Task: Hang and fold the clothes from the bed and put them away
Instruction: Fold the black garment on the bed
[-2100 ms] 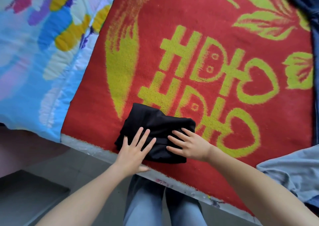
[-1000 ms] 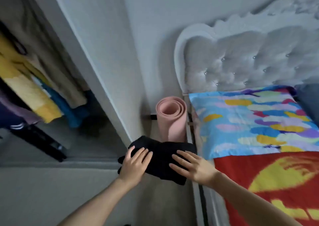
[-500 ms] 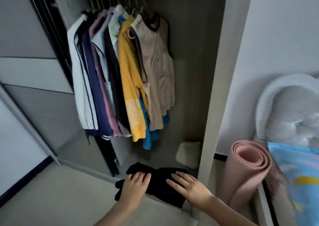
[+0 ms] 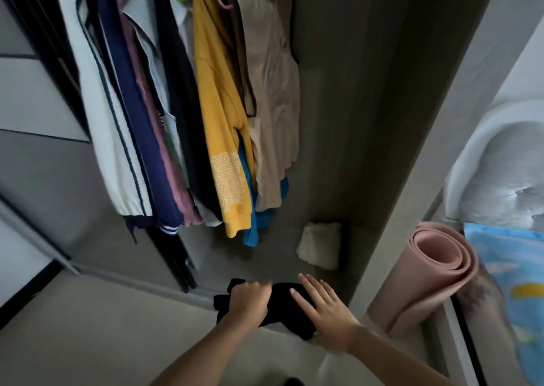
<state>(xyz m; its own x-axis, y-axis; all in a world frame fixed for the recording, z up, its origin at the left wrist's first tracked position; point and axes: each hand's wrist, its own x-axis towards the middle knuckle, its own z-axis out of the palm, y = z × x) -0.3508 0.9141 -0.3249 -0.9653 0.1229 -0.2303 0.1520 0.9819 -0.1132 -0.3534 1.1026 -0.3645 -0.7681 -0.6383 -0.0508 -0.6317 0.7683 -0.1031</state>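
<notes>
Wardrobe (image 4: 353, 120) looms closer; left hand (image 4: 248, 301) now grips black garment (image 4: 282, 303), right hand (image 4: 326, 312) flat.

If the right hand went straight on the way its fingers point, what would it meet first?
Probably the hanging blue garment, passing left of the cream folded cloth; depth is unclear.

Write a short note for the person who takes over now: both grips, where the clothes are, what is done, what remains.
Left grip: fingers curled over the folded black garment.
Right grip: straight fingers flat on top of it.
The garment is held low at the front edge of the open wardrobe, near a pale folded bundle on its floor.
Done: folded. To do: set it inside. Any clothes left on the bed are out of view.
</notes>
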